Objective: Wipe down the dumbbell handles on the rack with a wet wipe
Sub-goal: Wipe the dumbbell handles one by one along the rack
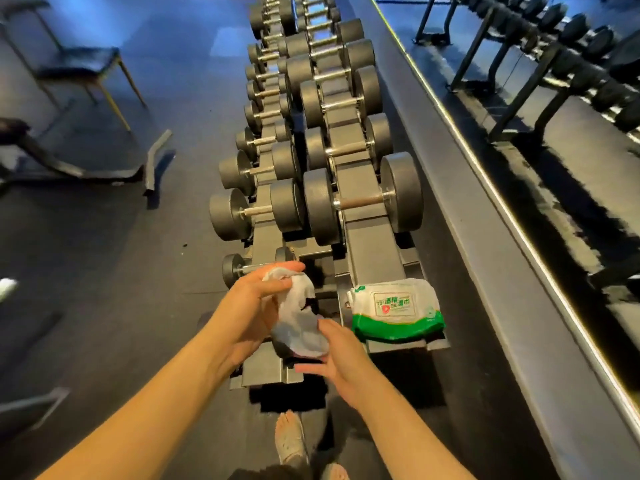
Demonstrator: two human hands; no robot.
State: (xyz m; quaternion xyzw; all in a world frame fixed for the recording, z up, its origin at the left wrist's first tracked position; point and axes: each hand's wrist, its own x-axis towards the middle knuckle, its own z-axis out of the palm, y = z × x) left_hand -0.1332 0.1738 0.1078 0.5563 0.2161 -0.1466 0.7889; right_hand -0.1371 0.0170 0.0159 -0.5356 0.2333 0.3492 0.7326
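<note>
A crumpled white wet wipe (298, 320) hangs between my hands above the near end of the dumbbell rack (363, 251). My left hand (256, 303) pinches its upper part with thumb and fingers. My right hand (337, 358) touches its lower edge, fingers mostly straight. Just past my left fingers sits a small dumbbell (239, 268) on the lower tier. Larger dumbbells with metal handles, such as the nearest top one (362, 202), run away from me in two rows.
A green and white pack of wet wipes (396, 310) lies on the rack's near end, right of my hands. A mirror wall (519, 133) runs along the right. A bench (69, 161) and chairs stand on the dark floor at left. My feet show below.
</note>
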